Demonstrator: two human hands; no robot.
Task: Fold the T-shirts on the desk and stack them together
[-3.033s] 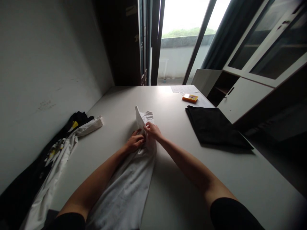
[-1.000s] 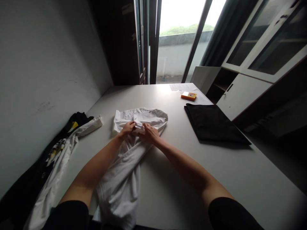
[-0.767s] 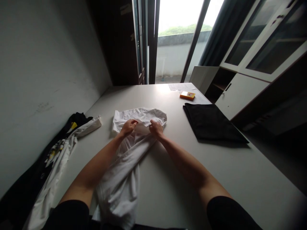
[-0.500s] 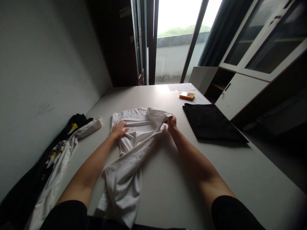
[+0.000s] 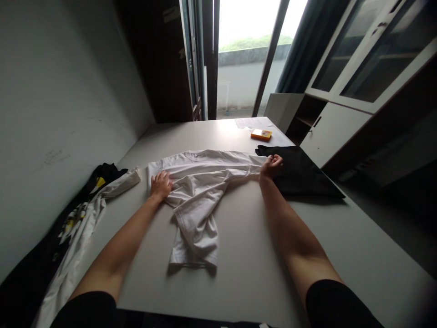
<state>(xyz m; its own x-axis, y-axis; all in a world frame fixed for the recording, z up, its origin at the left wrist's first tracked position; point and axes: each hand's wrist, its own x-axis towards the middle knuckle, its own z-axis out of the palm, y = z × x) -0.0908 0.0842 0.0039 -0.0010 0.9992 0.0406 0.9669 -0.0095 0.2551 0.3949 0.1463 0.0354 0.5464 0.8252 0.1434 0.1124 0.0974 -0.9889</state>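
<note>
A white garment [image 5: 198, 182] lies bunched on the grey table [image 5: 239, 255], stretched wide across its far part. My left hand [image 5: 160, 184] rests on the garment's left end with fingers spread flat. My right hand [image 5: 271, 166] is closed in a pinch on the garment's right end, pulled out to the right and lying just over the edge of a folded black cloth [image 5: 300, 175].
A heap of white, black and yellow clothes [image 5: 85, 214] lies along the left wall. A small orange box [image 5: 261, 134] and a sheet of paper [image 5: 251, 122] sit at the table's far end. White cabinets [image 5: 337, 132] stand to the right.
My hands have moved apart from the garment's middle. The right hand has drawn the fabric out to the right, the left has slid to its left end, and the garment has spread wide.
</note>
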